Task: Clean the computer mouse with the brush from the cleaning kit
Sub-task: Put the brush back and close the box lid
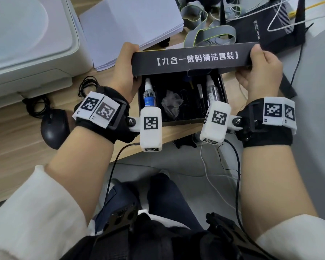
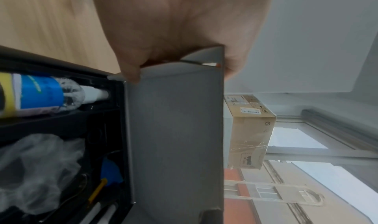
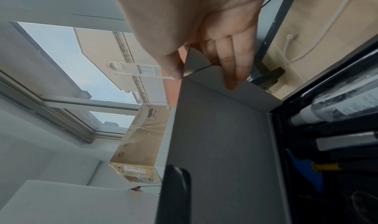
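Two hands, the left hand [image 1: 124, 72] and right hand [image 1: 259, 72], are clasped on the lid [image 1: 190, 60], raised so the box [image 1: 182, 121] is exposed; the mouse [image 1: 53, 126] lies left, the brush is not made out.

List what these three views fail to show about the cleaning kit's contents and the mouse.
- Back of the tray: head view, hidden under the raised lid.
- Brush: a slim tool, too small to confirm bristles.
- Computer mouse: partly covered by the left hand's wrist strap.
- Bottle label: right wrist view, blurred.
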`<state>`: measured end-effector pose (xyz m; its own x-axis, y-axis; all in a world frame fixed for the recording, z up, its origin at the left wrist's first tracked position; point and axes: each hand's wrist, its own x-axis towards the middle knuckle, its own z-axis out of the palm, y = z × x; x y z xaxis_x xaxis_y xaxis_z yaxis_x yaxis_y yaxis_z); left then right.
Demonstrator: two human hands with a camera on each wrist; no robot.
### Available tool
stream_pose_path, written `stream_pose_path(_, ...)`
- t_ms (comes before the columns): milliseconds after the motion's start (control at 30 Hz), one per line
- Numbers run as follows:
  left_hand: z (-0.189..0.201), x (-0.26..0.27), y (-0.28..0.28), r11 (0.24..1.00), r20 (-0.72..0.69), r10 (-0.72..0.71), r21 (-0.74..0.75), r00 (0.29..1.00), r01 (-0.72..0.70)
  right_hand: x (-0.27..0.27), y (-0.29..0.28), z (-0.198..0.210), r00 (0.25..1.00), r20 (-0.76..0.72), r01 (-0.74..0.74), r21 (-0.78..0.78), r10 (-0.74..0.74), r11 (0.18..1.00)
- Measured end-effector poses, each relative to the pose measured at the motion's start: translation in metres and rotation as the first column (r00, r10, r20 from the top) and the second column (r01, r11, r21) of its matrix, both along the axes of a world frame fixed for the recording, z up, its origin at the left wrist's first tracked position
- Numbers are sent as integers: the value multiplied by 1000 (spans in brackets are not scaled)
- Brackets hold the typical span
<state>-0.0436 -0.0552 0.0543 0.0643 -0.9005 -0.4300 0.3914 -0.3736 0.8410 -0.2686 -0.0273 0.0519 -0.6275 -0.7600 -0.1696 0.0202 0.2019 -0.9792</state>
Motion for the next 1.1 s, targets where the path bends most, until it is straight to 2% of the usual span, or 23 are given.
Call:
stream_pose_path(167, -10, 1, 10, 987, 104, -135, -75, 985, 143, -1, 10, -10, 1000, -3, 9, 16, -9, 1000)
stream_pose_path(267, -29, 6, 20, 987, 278, -115, -80, 954, 142, -4, 25, -25, 1000, 12, 9, 64, -10, 998)
stream_pose_path(367, -58, 13, 34, 975, 484, -107, -119, 869, 187, -6, 45, -46, 998, -61, 34, 128, -26, 991)
stream_pose_path(467, -86, 17, 51, 975, 663, -156, -17, 732, 223, -5, 63, -71, 994, -99, 64, 143, -51, 988)
stream_pose_path(633, -98, 20, 61, 974, 764, -189, 67, 617, 216, -2, 75, -91, 981, -134, 158, 149, -139, 976)
stream_pose_path(700, -99, 26, 55, 962, 779, -252, 135, 574, 238, 0, 77, -95, 980, -129, 168, 141, -151, 976)
stream_pose_path(733, -99, 30, 52, 950, 759, -298, 180, 578, 254, 2, 77, -95, 981, -124, 164, 142, -147, 976)
stream_pose_path(867, -88, 38, 52, 887, 485, -458, 313, 745, 341, 4, 79, -97, 982, -140, 150, 183, -125, 972)
stream_pose_path(933, -84, 40, 54, 867, 409, -492, 308, 769, 391, 3, 79, -97, 982, -155, 140, 220, -107, 965)
stream_pose_path(1033, -79, 44, 56, 873, 329, -468, 317, 820, 371, 1, 78, -98, 984, -153, 130, 244, -94, 961)
stream_pose_path(1100, -79, 48, 56, 863, 309, -478, 342, 822, 373, 1, 80, -99, 984, -159, 122, 258, -83, 958)
